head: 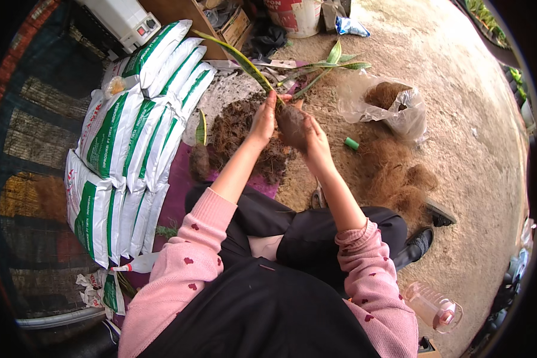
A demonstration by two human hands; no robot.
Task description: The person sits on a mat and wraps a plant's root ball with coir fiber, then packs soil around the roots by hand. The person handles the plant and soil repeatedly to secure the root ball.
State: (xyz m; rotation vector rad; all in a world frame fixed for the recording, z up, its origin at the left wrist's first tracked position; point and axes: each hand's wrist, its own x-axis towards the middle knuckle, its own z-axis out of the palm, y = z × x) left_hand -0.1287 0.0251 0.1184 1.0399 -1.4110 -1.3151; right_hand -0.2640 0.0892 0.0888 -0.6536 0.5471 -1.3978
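Both hands are on a snake plant leaf (246,65) with a round, dark fibre-covered root ball (291,126). My left hand (265,118) grips where the long yellow-edged leaf meets the ball, on its left side. From the right, my right hand (315,138) cups the ball, fingers against its surface. Below and behind them spreads a heap of dark soil mixed with fibre (237,127). Left of the heap lies a second fibre-covered ball (199,162) with a short leaf (201,127). Further snake plant leaves (326,67) lie beyond my hands.
Stacked white-and-green sacks (116,134) line the left. Loose brown coconut fibre (396,179) lies right, below a clear plastic bag (407,114) of fibre. Scissors (317,197) lie by my knee, a green cylinder (351,143) farther off. A clear plastic jug (432,306) lies lower right.
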